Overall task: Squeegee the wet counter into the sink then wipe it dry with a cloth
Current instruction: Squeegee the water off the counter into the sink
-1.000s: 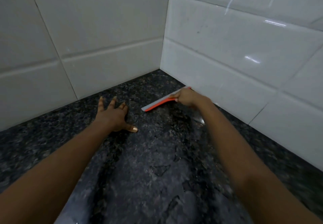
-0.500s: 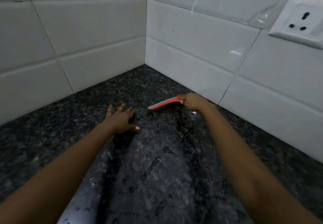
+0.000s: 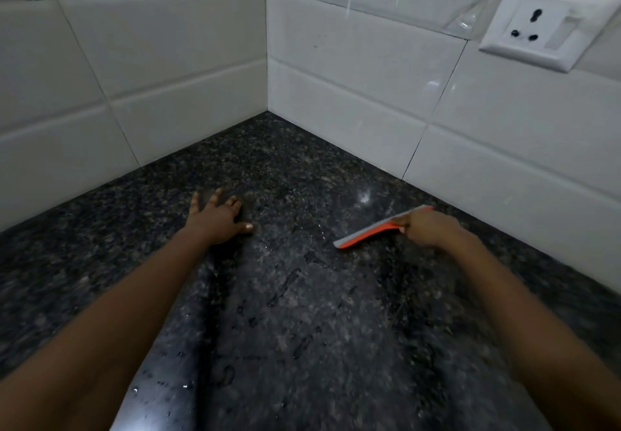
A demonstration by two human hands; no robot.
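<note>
The right hand (image 3: 426, 229) is curled round the handle of the orange-and-grey squeegee (image 3: 369, 234), whose blade runs out to the left of its knuckles, low over the dark speckled tabletop (image 3: 100, 229). Whether the edge actually touches the stone cannot be told. The left hand (image 3: 216, 218) lies flat with its fingers spread, pressing on the tabletop well apart from the blade tip. Between the two hands, and nearer the person than either, water drops (image 3: 289, 282) and smears lie on the stone. Neither sink nor cloth is in view, so this looks like the squeegee stage, with drying yet to come. To do it well, the blade probably wants to sit flat along its whole length, leaning slightly into the pull, under even pressure. One long stroke toward the sink should serve better than short dabs, each pass overlapping the last. The left hand would need to stay out of the blade's path.
</note>
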